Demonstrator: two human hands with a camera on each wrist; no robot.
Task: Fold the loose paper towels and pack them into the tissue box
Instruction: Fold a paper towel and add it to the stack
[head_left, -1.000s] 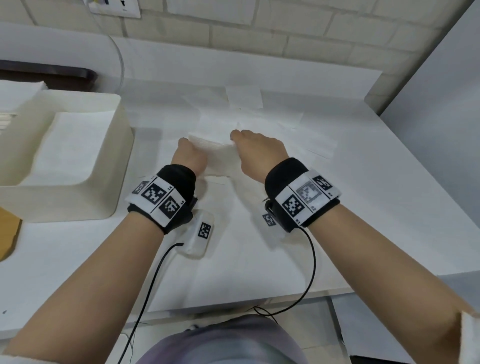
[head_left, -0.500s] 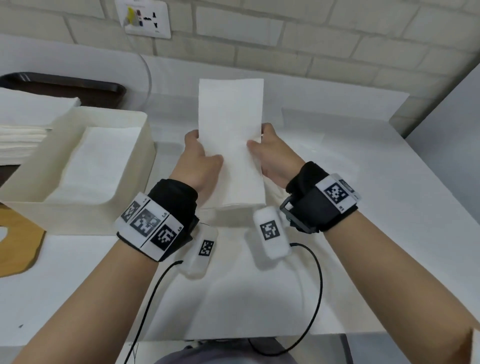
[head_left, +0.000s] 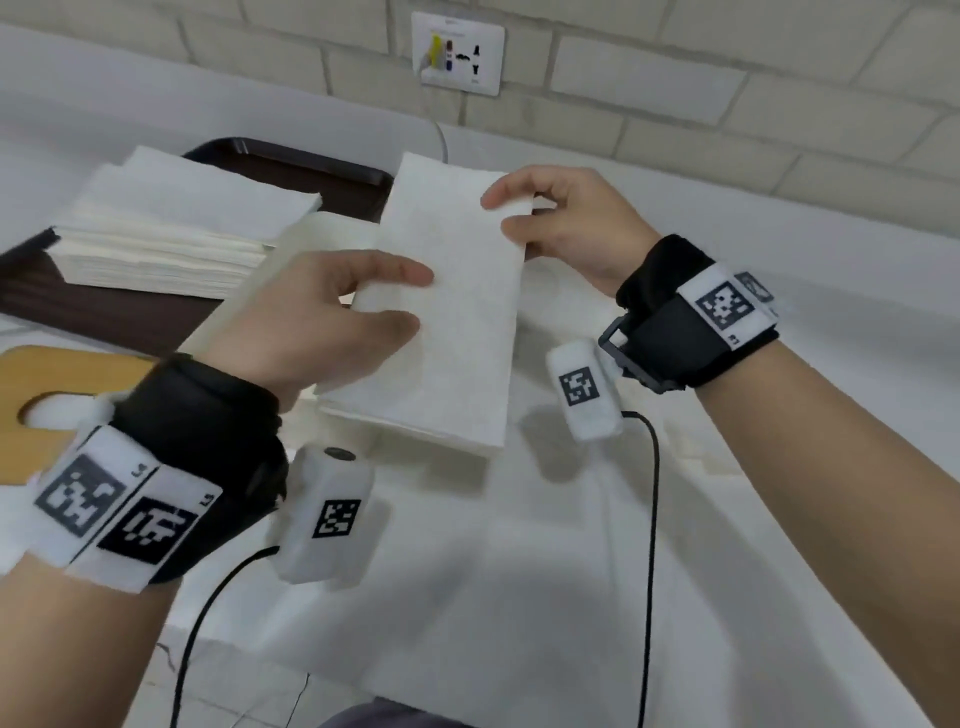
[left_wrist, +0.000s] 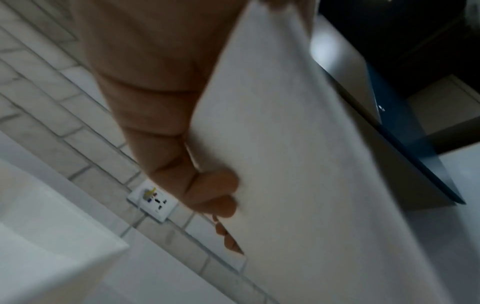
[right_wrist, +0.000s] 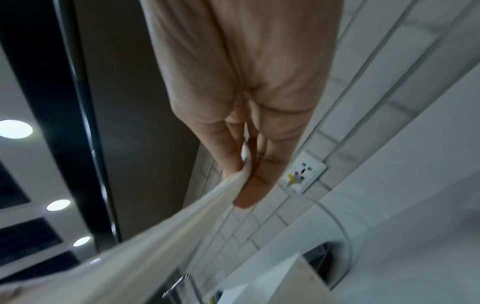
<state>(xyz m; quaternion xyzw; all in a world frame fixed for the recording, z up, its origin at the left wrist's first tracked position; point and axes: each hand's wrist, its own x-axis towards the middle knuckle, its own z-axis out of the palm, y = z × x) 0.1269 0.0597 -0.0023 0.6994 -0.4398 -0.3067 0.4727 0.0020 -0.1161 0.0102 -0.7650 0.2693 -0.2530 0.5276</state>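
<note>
Leftward now, folded towel (head_left: 452, 322) pinched by both hands; right wrist view shows thumb-finger grip.

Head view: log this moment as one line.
folded paper towel held off table | left hand pinches left edge | right hand pinches far corner | not yet packed

We see head view looking down on both hands; wrist views close along fingers, sharing the socket (left_wrist: 152, 202) beyond the fingertips.
</note>
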